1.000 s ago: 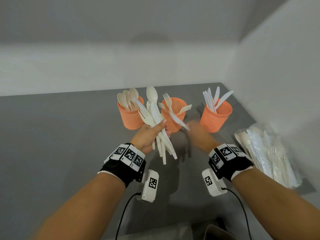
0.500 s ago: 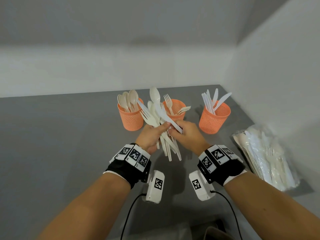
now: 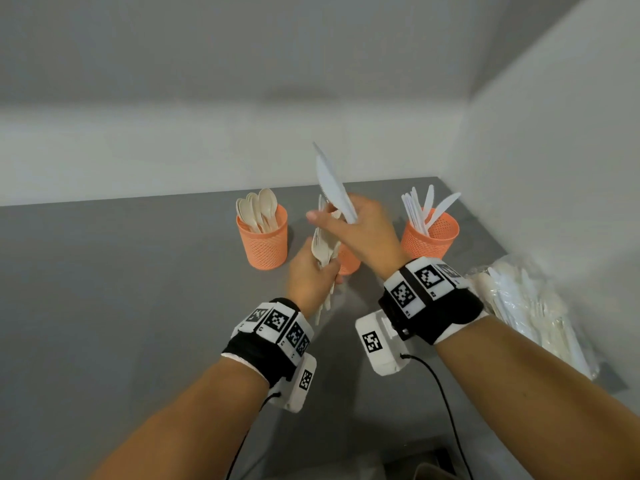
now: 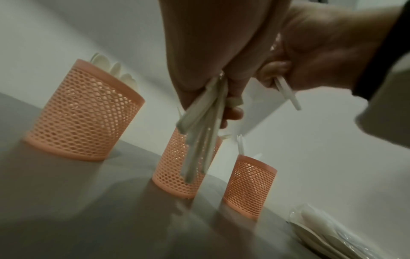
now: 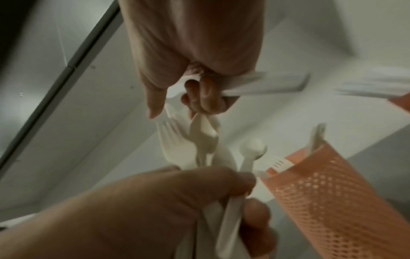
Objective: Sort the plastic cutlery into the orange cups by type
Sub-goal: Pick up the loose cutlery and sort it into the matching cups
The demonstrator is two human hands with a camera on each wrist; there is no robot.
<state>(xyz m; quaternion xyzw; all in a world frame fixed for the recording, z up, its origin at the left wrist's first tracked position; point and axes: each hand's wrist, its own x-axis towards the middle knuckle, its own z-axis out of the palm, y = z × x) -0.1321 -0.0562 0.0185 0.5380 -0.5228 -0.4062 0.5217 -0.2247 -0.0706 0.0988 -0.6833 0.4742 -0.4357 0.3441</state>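
My left hand (image 3: 311,271) grips a bundle of white plastic cutlery (image 3: 325,242) in front of the middle orange cup (image 3: 348,259); the handles hang below the fist (image 4: 199,133). My right hand (image 3: 360,230) holds a single white knife (image 3: 332,183) by its handle, blade pointing up, just above the bundle. The left orange cup (image 3: 265,242) holds spoons. Knives stand in the right orange cup (image 3: 431,239). In the right wrist view the knife (image 5: 261,83) is blurred, and forks stick out of the middle cup (image 5: 315,201).
A clear plastic bag of more white cutlery (image 3: 533,306) lies at the table's right edge, against the white side wall. The grey table (image 3: 121,289) meets a white back wall behind the cups. Cables run from both wrist cameras.
My right hand has pulled a knife out of the bundle and lifted it, blade up. My left hand has turned the bundle more upright and moved slightly right.
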